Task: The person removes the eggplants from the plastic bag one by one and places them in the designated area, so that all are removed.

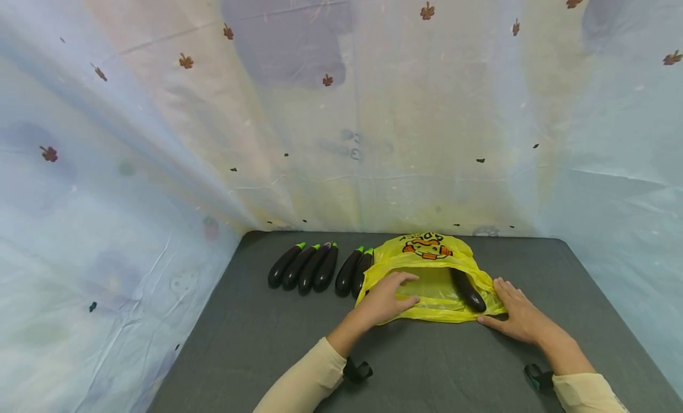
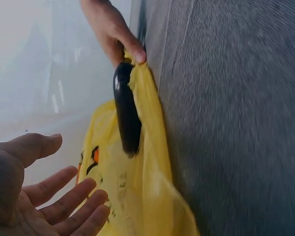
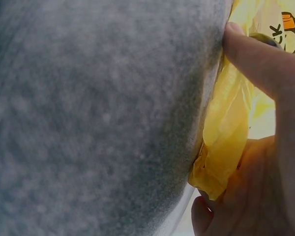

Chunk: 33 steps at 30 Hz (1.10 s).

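Observation:
A yellow plastic bag (image 1: 427,314) lies on its side, its mouth facing me and a cartoon print on top. Inside the mouth, toward the right, rests a dark eggplant (image 1: 468,291), also seen in the left wrist view. My left hand (image 1: 385,299) is at the left part of the mouth, fingers spread and holding nothing; the left wrist view shows its palm. At the bag's right front corner, my right hand (image 1: 520,315) holds the edge between thumb and fingers. The right wrist view shows the thumb (image 3: 255,59) against the yellow film.
Several eggplants (image 1: 304,268) lie side by side left of the bag, green stems pointing away; the nearest is partly hidden by the bag. Everything rests on a dark grey table (image 1: 240,342). A pale patterned curtain (image 1: 400,128) hangs behind and at both sides.

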Available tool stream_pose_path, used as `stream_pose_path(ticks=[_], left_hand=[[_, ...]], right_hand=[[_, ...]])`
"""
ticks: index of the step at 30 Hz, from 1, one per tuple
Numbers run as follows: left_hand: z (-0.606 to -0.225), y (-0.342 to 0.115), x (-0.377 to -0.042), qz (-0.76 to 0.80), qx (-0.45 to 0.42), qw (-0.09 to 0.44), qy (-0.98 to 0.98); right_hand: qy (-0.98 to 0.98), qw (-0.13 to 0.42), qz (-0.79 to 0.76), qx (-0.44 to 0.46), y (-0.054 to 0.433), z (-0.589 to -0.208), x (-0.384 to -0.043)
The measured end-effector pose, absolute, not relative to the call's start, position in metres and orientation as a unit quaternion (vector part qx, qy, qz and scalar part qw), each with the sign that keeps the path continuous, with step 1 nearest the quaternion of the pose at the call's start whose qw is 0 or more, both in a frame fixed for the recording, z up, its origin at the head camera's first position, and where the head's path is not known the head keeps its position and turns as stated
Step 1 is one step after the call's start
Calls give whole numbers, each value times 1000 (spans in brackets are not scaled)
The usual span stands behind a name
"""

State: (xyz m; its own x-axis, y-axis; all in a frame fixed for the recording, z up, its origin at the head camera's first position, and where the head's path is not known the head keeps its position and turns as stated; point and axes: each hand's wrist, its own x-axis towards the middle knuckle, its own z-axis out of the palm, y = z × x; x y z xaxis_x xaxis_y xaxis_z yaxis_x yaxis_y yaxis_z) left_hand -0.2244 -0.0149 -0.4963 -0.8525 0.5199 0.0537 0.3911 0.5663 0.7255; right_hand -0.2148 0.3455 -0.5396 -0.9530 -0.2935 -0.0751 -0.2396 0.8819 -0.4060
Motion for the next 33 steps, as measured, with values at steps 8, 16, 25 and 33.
stream_pose_path(ticks=[8,16,25,33], left_hand=[[-509,13,-226,380,240,89,889],[-514,35,-225,373,222,87,897],[-521,56,-228,363,222,68,903],[-519,73,-228,343,211,65,913]], right_hand=[[967,61,-204,-141,346,-541,-215],[966,60,-208,-142,346,-542,-214],[965,54,-211,-145,346,-542,-214],[965,56,-212,-142,346,-542,-214]])
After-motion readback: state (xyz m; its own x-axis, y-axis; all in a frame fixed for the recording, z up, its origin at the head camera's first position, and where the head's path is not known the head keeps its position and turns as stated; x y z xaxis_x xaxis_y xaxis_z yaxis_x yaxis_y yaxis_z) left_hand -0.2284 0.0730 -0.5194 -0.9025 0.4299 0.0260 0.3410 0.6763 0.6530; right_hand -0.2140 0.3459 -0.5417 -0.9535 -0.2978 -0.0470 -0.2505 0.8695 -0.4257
